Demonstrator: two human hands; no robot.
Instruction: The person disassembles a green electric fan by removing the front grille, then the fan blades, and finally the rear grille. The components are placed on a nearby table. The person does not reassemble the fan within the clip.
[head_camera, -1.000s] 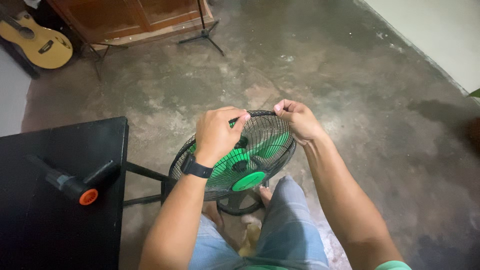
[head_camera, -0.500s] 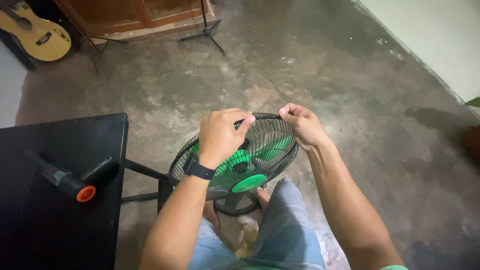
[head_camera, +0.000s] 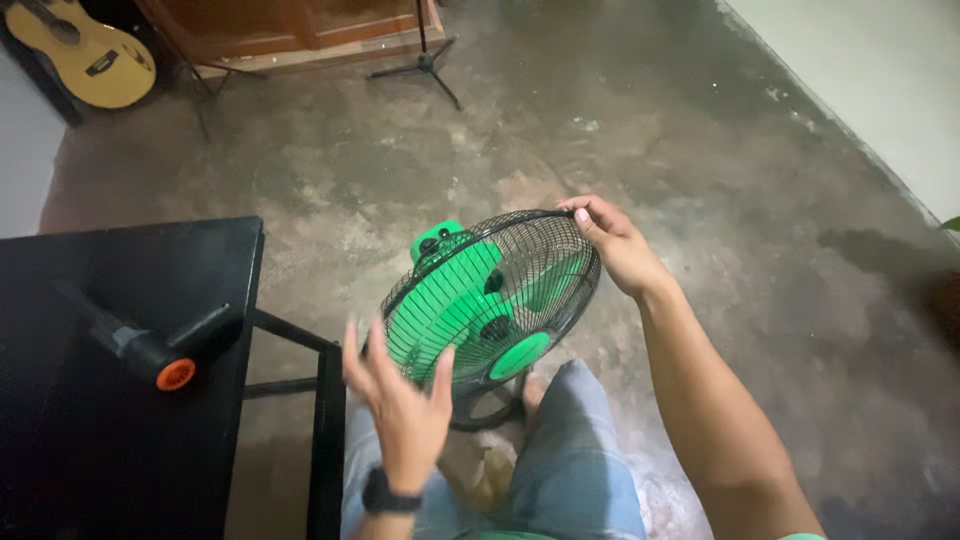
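Note:
A small floor fan (head_camera: 490, 300) with green blades and a black wire guard stands on the concrete floor between my feet. My right hand (head_camera: 612, 243) pinches the top right rim of the guard. In front of the fan's lower left side my left hand (head_camera: 400, 405) hovers with its fingers spread, holding nothing. A black watch sits on that wrist. The green motor housing (head_camera: 437, 238) shows behind the guard's top.
A black table (head_camera: 120, 400) fills the left, with a black tool (head_camera: 140, 345) with an orange end lying on it. A yellow guitar (head_camera: 85, 45), a wooden cabinet (head_camera: 300, 30) and a black tripod stand (head_camera: 425, 60) are at the far side. A white wall (head_camera: 880, 70) runs along the right.
My left hand let go of the guard's top rim and dropped down to the lower left, fingers spread. My right hand stays on the rim.

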